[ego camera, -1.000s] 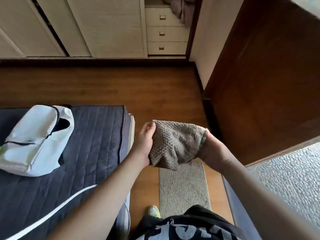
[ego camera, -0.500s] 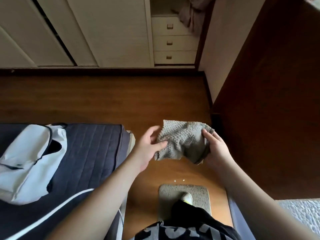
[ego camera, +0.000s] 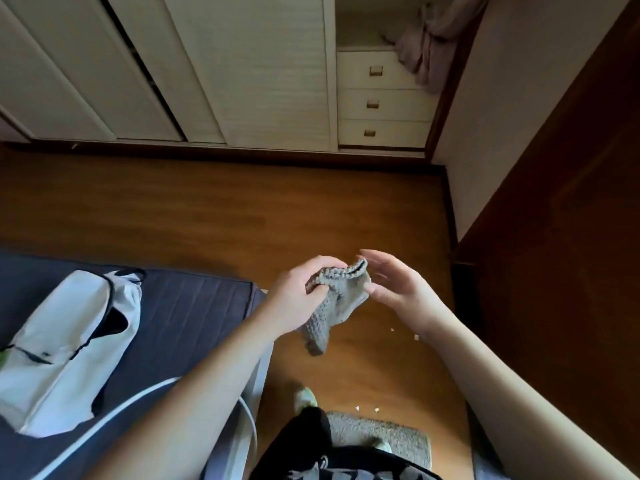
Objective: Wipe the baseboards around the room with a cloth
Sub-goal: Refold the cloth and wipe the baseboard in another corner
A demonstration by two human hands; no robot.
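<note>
The grey cloth (ego camera: 334, 301), a moment ago stretched between both hands, now hangs bunched from the left hand (ego camera: 300, 296), whose fingers pinch its upper edge. The right hand (ego camera: 393, 289) has let go, fingers spread just beside it. No wiping yet: the dark baseboard (ego camera: 221, 154) lies well apart across the wooden floor (ego camera: 214, 209).

Head camera looks steeply down, close over hands, toward the floor (ego camera: 221, 216).

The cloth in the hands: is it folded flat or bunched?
Bunched: the cloth hangs crumpled from the left hand, one end dangling.
</note>
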